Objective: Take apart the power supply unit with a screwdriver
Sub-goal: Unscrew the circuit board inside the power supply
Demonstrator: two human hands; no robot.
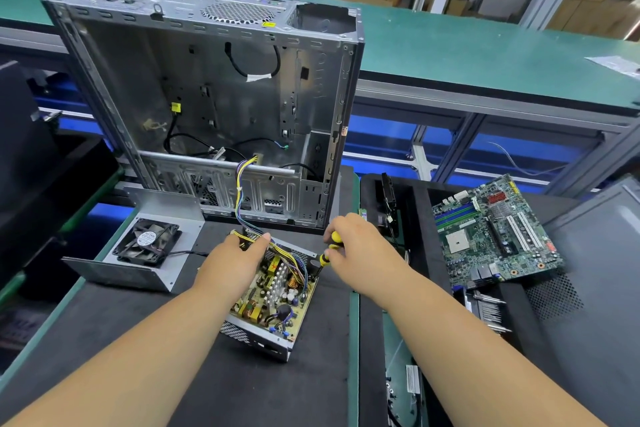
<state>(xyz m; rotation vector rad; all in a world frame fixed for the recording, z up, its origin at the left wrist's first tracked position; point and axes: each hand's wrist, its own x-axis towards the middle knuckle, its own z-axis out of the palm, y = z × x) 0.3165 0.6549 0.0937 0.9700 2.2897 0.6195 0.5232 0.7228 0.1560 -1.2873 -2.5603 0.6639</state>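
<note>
Opened power supply unit [273,291] laid on a dark mat [173,340] before an emptied computer case [207,87], its circuit board exposed, left hand [235,260] pressed flat on the wiring, yellow-and-black screwdriver [329,250] gripped in the right hand [360,246] — tip lowered at the unit's far right corner, removed fan cover [145,250] set to the left, motherboard [495,236] at right.

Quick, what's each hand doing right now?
Left hand: open, fingers resting on the power supply unit by its wires.
Right hand: closed around the yellow and black screwdriver, tip down in the unit.
</note>
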